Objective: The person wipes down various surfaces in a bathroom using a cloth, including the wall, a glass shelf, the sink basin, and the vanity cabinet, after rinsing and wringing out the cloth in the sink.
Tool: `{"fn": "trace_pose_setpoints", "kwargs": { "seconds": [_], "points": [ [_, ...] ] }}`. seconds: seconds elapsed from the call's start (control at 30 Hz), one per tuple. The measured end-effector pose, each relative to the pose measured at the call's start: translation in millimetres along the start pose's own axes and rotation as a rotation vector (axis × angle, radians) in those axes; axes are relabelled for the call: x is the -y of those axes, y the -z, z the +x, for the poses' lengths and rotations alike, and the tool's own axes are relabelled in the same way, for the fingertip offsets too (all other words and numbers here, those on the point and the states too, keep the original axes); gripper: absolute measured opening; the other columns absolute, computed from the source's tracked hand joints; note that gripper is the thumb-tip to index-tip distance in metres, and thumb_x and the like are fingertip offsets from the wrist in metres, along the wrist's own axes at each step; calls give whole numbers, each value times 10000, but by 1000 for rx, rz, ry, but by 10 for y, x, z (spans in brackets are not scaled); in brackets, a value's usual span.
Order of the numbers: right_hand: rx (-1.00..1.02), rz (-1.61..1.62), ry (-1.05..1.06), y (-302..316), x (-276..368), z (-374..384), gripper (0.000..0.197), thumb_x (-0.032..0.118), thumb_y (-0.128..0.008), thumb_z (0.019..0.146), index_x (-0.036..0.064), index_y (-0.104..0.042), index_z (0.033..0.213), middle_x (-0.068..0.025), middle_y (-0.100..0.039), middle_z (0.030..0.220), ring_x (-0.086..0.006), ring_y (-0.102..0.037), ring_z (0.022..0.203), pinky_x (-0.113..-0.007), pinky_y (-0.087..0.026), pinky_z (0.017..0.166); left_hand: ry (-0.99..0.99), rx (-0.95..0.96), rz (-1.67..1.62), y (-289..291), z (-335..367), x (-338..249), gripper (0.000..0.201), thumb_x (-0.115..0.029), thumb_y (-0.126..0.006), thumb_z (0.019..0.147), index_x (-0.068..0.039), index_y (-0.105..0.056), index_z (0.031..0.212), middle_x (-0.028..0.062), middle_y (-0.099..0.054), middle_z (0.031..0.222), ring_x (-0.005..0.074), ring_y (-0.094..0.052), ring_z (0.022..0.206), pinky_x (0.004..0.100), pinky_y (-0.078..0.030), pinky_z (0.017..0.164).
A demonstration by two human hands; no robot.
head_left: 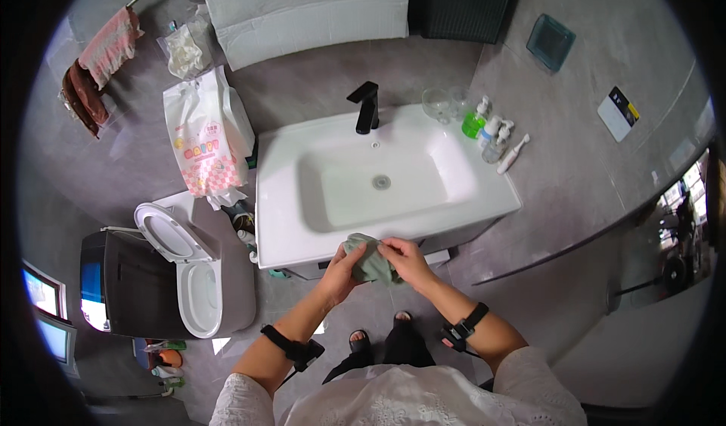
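A small, crumpled grey-green cloth (372, 263) is held in front of the washbasin's near edge. My left hand (340, 274) closes on its left side, with the thumb on top. At the upper right of the cloth, my right hand (408, 263) pinches it between thumb and fingers. Both hands hold it just short of the white washbasin (277, 233), whose bowl shows a round drain (381, 182). A black faucet (366, 110) stands at the basin's back edge. What the cloth's folds hide I cannot make out.
Green soap bottle (473, 126), clear pump bottle (495, 150) and white electric toothbrush (513, 154) line the basin's right rim. A white plastic bag (200, 135) hangs left of the basin. Further left, the toilet (198, 297) has its lid raised. Towels (111, 48) hang at the upper left.
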State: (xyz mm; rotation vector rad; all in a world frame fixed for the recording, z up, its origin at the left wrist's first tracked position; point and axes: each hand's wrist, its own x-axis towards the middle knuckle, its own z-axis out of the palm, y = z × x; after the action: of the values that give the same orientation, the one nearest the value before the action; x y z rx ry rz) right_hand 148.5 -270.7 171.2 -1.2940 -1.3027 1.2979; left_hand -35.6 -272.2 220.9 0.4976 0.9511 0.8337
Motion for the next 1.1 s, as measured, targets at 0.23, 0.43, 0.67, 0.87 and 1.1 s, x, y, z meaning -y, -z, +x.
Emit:
{"fn": "trace_pose_setpoints", "kwargs": {
  "seconds": [0.23,0.43,0.67,0.87,1.1],
  "points": [
    [-14,-294,121,341,175,1134,206,185,-675,901,2,-696,994,-104,-696,786,-166,-656,704,-313,-516,643,-76,-52,106,123,907,-302,324,-279,-656,973,-99,-584,1233,25,-669,1102,151,-652,984,349,-550,872],
    [93,-202,115,750,-289,2240,212,184,-667,909,13,-681,1033,-62,-704,862,-142,-648,761,-302,-522,702,-37,-71,48,175,1760,-581,318,-304,-617,994,-123,-571,1251,36,-638,1196,192,-607,1129,406,-531,950],
    [344,528,-126,679,461,3097,395,222,-523,1031,14,-498,1366,-104,-614,1280,-189,-593,1163,-354,-489,1000,-116,-124,-154,262,2265,-846,350,-243,-523,1038,-64,-483,1336,93,-569,1316,247,-575,1210,429,-471,1059],
    [357,864,-266,601,688,3605,521,145,-564,1001,0,-354,1455,-153,-550,1369,-252,-549,1258,-395,-445,1077,-21,-185,-199,276,2675,-858,357,-326,-492,1047,-105,-518,1327,61,-596,1287,207,-585,1180,415,-486,1002],
    [804,-204,-385,586,249,3381,308,318,-576,1007,81,-672,1178,-28,-715,1033,-113,-670,953,-285,-538,819,5,-359,411,1126,3057,-335,309,-344,-584,1008,-125,-608,1225,16,-676,1096,174,-667,975,352,-552,852]
  ]
}}
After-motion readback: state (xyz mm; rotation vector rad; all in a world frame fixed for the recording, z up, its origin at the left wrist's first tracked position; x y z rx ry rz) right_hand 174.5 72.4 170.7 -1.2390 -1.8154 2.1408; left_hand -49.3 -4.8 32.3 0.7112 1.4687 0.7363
